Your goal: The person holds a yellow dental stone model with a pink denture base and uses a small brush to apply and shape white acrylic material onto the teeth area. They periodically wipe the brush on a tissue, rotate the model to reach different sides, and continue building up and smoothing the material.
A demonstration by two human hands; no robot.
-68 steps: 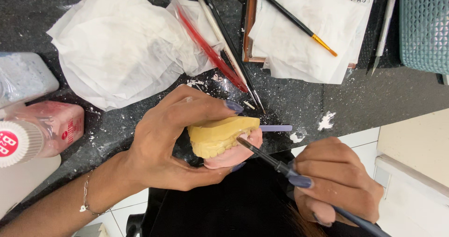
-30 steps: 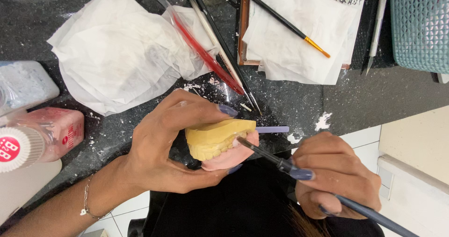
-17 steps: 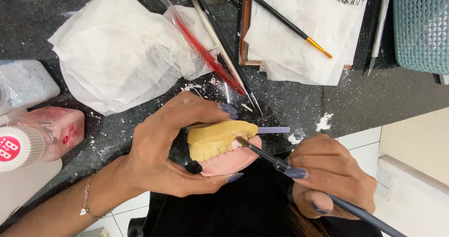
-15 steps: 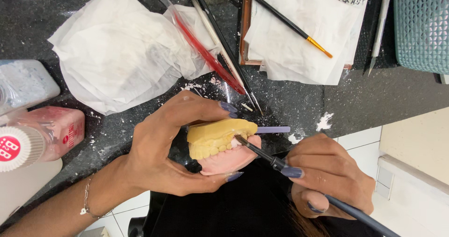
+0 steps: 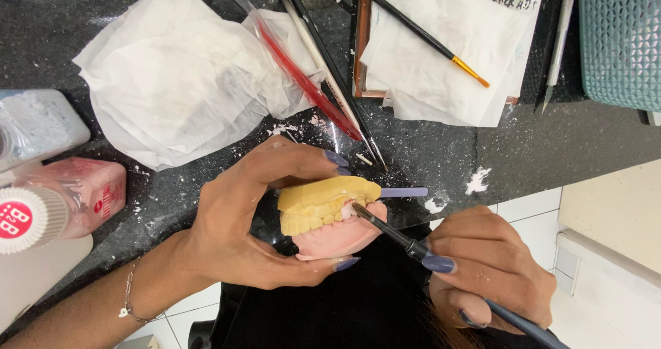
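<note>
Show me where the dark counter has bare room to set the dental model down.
Free: the counter strip between the tissue-covered tray and the counter's front edge, below the teal basket. Crowded: the left, with crumpled tissues, bottles and brushes.

Yellow-pink dental model (image 5: 327, 215) held sideways above counter edge; thin black brush (image 5: 389, 228) tip touching teeth.
</note>
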